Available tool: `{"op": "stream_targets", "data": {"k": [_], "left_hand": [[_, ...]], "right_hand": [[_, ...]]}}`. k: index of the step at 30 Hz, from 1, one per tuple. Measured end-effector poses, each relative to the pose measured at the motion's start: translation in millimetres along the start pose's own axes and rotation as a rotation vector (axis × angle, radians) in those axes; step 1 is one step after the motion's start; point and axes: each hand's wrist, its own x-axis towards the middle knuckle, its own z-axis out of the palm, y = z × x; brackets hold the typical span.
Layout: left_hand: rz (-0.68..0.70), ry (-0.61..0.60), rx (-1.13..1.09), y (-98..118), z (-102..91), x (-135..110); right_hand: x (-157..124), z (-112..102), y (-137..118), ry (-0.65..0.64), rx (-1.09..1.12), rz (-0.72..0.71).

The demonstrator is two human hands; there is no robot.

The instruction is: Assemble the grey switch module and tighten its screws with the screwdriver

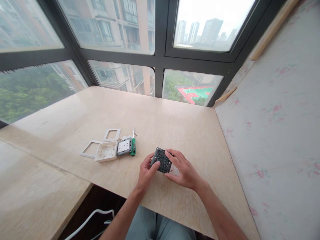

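Observation:
My left hand (146, 173) and my right hand (183, 168) together hold a dark grey switch module (161, 160) just above the beige tabletop (175, 126). Fingers of both hands curl round its edges, the left thumb pressing on its face. A small white piece (175, 171) lies under my right hand. To the left lie a white back box (106, 151), a grey-framed socket part (124, 146), a green-handled screwdriver (133, 145) and two white frames (111, 134) (89, 149).
Large windows (112, 30) with dark frames run along the table's far side. A flowered wall covering (275, 116) rises on the right. A lower beige ledge (32, 196) lies at the left, and a white cable (87, 220) hangs under the table.

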Motion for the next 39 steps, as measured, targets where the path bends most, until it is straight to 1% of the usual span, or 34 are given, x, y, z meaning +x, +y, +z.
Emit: {"op": "stream_targets", "data": {"k": [3,6,11,19,25,33,39], "left_hand": [[-0.018,0.005,-0.041,-0.4,0.1,-0.7],[-0.029,0.006,-0.081,-2.3,0.0,-1.2],[-0.06,-0.006,-0.13,-0.8,1.4,-2.3],[-0.066,-0.024,-0.162,1.9,1.9,-2.0],[-0.079,-0.06,-0.163,-0.7,1.0,-0.9],[-0.101,-0.059,-0.14,-4.1,-0.3,0.8],[-0.066,-0.045,-0.111,-1.7,2.5,0.3]], "right_hand": [[-2.2,-1.8,-1.1,0.003,-0.004,0.033],[-3.7,-3.3,-2.6,0.037,0.008,0.057],[-4.5,-5.1,-4.2,0.091,0.037,0.005],[-9.4,-1.4,1.9,0.017,0.054,0.066],[-10.6,-2.5,5.8,0.035,0.076,0.051],[-11.8,-2.3,9.7,0.05,0.097,0.03],[-13.0,1.2,9.4,0.069,0.11,0.051]]}}
